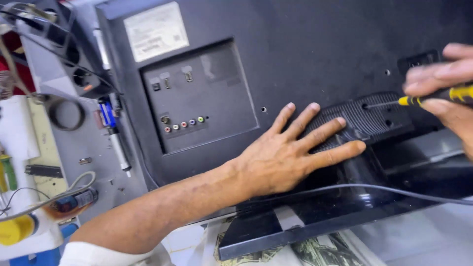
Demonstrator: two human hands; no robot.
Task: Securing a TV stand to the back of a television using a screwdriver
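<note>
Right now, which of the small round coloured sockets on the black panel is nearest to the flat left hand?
The green round socket, last in the row, nearest the left hand; the other sockets lie farther away.

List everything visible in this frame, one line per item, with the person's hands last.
television: one, black, back facing up, centre
ribbed stand mount: one, black, right of centre
port panel: one, black with coloured sockets, centre left
label: one, white, top left of the television
screwdriver: one, yellow and black handle, tip at the mount
cable: one, grey, across the lower right
left hand: flat on the mount
right hand: shut on the screwdriver
</note>
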